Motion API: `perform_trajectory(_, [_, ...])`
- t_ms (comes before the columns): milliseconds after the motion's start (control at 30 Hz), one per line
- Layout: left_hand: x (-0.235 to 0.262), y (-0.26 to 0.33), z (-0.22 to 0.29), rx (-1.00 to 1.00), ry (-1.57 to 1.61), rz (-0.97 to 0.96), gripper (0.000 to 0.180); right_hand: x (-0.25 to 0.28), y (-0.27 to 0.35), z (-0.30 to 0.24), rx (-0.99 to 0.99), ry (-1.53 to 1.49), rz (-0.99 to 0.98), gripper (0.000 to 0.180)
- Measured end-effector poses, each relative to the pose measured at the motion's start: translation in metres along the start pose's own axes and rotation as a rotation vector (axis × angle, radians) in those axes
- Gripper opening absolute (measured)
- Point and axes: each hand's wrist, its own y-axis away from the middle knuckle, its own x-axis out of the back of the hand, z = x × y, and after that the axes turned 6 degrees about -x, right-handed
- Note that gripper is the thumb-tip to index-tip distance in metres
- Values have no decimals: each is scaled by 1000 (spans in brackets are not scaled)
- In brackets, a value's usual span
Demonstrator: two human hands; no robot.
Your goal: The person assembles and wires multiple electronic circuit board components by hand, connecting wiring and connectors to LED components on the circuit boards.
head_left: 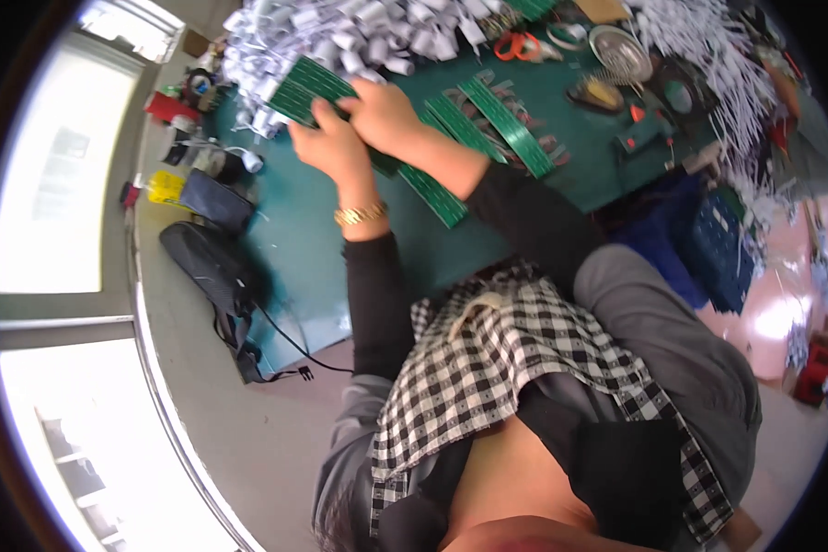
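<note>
1. One crumpled yellow packet (166,187), glossy, at the left rim of the smooth dark-green tabletop (299,239).
2. One black bag (207,262), soft fabric, long and rounded, with webbing straps; beside it, one dark blue case (216,200), flat-faced with blunt corners.
3. One green board (296,86), thin, stiff and rectangular, ruled with pale lines; held tilted above the tabletop, before the white heap.
4. One left hand (338,149), gold-toned link bracelet at the wrist; fingers closed on the board, thumb pressed flat on its upper face.
5. One white heap (359,37), many smooth plastic cylinders tangled with thin cords, along the far side.
6. One right hand (386,118), black sleeve behind it; fingers bent in and gripping the board's right end, their tips partly hidden.
7. Three green strips (506,126), narrow, flat and straight-edged, lying slantwise, roughly side by side, right of the hands.
8. One pair of scissors (520,46), orange loop handles.
9. One round metal dish (621,53), silvery, its face pierced.
10. One spread of white wires (695,55), thin and stringy, heaped at far right.
</note>
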Motion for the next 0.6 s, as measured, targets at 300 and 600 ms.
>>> perform_trajectory(300, [7, -60, -101, 607, 1060, 174, 21, -63, -59, -34, 296, 463, -448, 30])
perform_trajectory(600, [24, -43, -152, 1026, 1098, 218, 32, -97, -62, -94, 178, 1447, -1179, 24])
